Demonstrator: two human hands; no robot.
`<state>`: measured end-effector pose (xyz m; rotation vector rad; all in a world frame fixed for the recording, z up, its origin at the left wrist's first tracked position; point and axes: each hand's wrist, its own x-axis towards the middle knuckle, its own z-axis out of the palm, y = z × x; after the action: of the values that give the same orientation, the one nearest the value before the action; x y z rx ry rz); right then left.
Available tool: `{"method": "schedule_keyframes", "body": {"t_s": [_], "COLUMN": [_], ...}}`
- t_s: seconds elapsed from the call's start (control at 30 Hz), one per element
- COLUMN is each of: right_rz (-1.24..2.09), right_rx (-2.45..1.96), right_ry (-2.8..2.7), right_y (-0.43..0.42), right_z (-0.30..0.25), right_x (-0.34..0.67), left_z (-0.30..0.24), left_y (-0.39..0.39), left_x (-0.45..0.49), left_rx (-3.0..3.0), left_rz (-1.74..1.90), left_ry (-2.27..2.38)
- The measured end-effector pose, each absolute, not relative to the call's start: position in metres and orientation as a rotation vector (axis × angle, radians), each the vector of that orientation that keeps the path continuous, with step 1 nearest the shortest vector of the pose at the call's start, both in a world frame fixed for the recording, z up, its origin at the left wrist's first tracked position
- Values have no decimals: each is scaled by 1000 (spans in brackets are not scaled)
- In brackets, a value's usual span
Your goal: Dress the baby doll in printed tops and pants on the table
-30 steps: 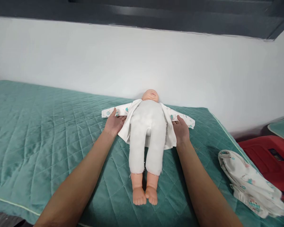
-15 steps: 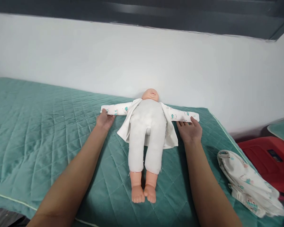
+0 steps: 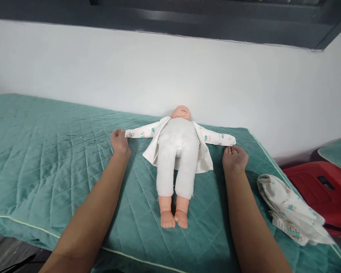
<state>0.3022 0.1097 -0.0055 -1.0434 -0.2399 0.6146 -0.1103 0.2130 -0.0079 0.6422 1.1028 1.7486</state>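
Note:
A baby doll (image 3: pixel 176 151) lies on its back on a green quilted bed (image 3: pixel 51 151), head toward the white wall. It wears an open white printed shirt (image 3: pixel 204 151), sleeves spread out to both sides. My left hand (image 3: pixel 119 142) rests on the quilt just off the end of the left sleeve, fingers loosely curled and holding nothing. At the right sleeve's cuff sits my right hand (image 3: pixel 234 157), fingertips touching or nearly touching the fabric, fingers bent with nothing gripped.
A crumpled white printed garment (image 3: pixel 290 210) lies near the bed's right edge. A red object (image 3: pixel 324 189) stands beyond that edge on the right. The bed's front edge, with pale piping, runs along the bottom.
Both hands slid outward along the sleeves from beside the doll's body to the cuffs, flattening the sleeves out. They now rest at or just past the sleeve ends.

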Motion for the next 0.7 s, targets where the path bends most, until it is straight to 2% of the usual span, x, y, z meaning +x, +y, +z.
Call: {"method": "schedule_keyframes", "body": {"t_s": [0.17,0.33,0.5,0.7], "right_rz": [413,437,284,159], "right_rx": [-1093,-1477,-1887,-1883], "right_ry": [-375,-862,-1148,-1228], "right_y": [82,33,8,4], "right_z": [-10,-11,-6,-2], "right_x": [269,216,198,196], "left_z": [0,5,3,-3], "left_y": [169,110,76,84], "left_x": [-94,-83,-83,-76], "left_rx": [820,1055,1175,1511], "left_rz": [1883,1593,1392,1297], "left_ry": [1339,1187,1089,1346]}}
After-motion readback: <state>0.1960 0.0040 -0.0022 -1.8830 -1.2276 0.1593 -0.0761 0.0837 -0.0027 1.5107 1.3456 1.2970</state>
